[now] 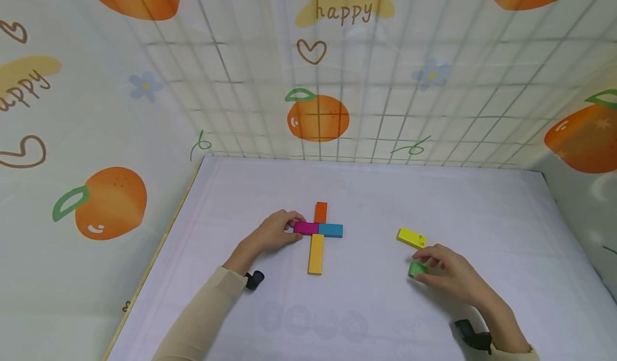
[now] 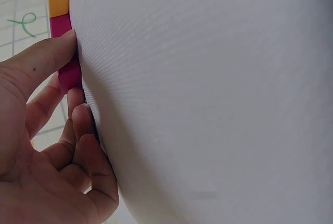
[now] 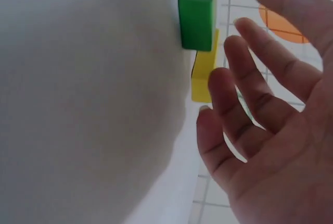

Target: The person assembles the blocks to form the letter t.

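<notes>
1. Green block (image 1: 416, 269): one, on the tabletop at the right. Lies just left of the right hand, before the gap between thumb and fingers; the left hand is well apart. Long axis uncertain, the block being foreshortened.

2. Right hand (image 1: 448, 270): fingers and thumb apart, lightly bent, clamped on nothing. The wrist view shows clear space between fingertips and green block.

3. Yellow block (image 1: 409, 237): flat, just beyond the green one, long axis slanting from far left to near right.

4. Left hand (image 1: 276, 231): thumb and finger clamped on the long sides of the magenta block (image 1: 306, 228), at its left end.

5. Cross-shaped group: magenta block end to end with blue block (image 1: 331, 231), both lying left to right; orange block (image 1: 320, 212) on the far side, amber block (image 1: 315, 255) on the near side, both pointing away from the person.

6. Tabletop (image 1: 250, 189): white, smooth-looking, with wide bare stretches around and between the blocks.

7. Printed backdrop (image 1: 241, 109): oranges, hearts, grid; behind and at both sides.
</notes>
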`<state>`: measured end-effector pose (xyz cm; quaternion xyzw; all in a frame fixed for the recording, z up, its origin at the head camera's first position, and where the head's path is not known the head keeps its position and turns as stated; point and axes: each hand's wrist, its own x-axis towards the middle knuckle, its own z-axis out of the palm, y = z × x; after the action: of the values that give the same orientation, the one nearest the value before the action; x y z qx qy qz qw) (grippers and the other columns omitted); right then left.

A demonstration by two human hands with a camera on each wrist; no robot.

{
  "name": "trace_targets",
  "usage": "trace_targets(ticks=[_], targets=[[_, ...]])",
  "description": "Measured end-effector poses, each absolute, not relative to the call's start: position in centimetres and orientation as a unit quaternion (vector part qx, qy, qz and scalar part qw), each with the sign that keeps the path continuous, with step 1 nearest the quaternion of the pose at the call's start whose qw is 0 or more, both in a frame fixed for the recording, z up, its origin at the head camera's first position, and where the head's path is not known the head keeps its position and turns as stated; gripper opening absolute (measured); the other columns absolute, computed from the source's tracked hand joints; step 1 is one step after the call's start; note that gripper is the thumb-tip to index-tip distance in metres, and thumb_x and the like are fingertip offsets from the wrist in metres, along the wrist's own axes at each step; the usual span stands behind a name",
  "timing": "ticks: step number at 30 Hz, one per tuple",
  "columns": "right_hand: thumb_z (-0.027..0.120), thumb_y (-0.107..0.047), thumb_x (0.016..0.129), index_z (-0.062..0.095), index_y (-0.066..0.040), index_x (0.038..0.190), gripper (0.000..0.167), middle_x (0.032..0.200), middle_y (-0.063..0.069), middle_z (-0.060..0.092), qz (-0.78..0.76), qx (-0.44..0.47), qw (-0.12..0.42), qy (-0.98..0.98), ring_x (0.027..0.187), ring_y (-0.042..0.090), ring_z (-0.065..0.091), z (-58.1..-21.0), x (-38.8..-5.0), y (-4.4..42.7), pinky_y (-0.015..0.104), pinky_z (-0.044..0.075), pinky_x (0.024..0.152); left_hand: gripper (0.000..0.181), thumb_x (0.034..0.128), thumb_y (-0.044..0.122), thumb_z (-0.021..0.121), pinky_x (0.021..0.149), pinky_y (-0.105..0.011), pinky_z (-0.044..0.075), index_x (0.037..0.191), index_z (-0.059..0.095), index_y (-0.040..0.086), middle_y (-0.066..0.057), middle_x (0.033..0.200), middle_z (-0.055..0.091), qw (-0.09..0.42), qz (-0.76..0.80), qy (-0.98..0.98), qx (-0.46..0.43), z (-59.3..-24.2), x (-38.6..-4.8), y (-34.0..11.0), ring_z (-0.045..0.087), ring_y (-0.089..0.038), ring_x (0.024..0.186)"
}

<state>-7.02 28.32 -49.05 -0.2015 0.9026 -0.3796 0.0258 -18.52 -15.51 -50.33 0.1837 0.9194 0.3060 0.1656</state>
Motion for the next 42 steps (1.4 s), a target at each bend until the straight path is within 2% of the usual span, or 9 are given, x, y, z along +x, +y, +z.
trace_targets(ticks=[9,16,30,42], targets=[[0.089,-0.027,0.076,0.067,-0.015,0.114,0.045,0.104,-0.009,0.063,-0.361,-0.171,0.09,0.912,0.091,0.013,0.056,-49.2,-7.3,29.1,0.03,0.049,0.079,0.033,0.0881,0.018,0.079,0.077,-0.034,0.044,0.119,0.067,0.021,0.007,0.093,0.059,0.167,0.309,0.919,0.182,-50.3,-18.5,-15.4,0.05,-0.017,0.092],[0.088,-0.03,0.077,0.067,-0.015,0.113,0.045,0.104,-0.009,0.062,-0.34,-0.169,0.112,0.918,0.091,0.013,0.055,-49.3,-7.5,29.1,0.03,0.049,0.079,0.033,0.0885,0.019,0.078,0.076,-0.034,0.044,0.12,0.067,0.022,0.006,0.093,0.058,0.17,0.306,0.919,0.18,-50.2,-18.5,-15.4,0.05,-0.017,0.091],[0.087,-0.023,0.078,0.066,-0.016,0.11,0.039,0.099,-0.01,0.061,-0.338,-0.179,0.106,0.918,0.088,0.011,0.053,-49.6,-7.5,29.1,0.029,0.048,0.077,0.033,0.0883,0.02,0.078,0.075,-0.034,0.044,0.12,0.067,0.021,0.005,0.093,0.058,0.166,0.308,0.919,0.181,-50.7,-18.7,-15.5,0.05,-0.018,0.091],[0.087,-0.028,0.079,0.066,-0.018,0.111,0.039,0.105,-0.01,0.061,-0.355,-0.174,0.091,0.914,0.092,0.013,0.055,-49.8,-7.1,27.3,0.031,0.049,0.08,0.034,0.0886,0.019,0.078,0.076,-0.034,0.045,0.12,0.067,0.021,0.005,0.094,0.058,0.169,0.31,0.918,0.181,-50.7,-18.7,-15.5,0.05,-0.018,0.092]])
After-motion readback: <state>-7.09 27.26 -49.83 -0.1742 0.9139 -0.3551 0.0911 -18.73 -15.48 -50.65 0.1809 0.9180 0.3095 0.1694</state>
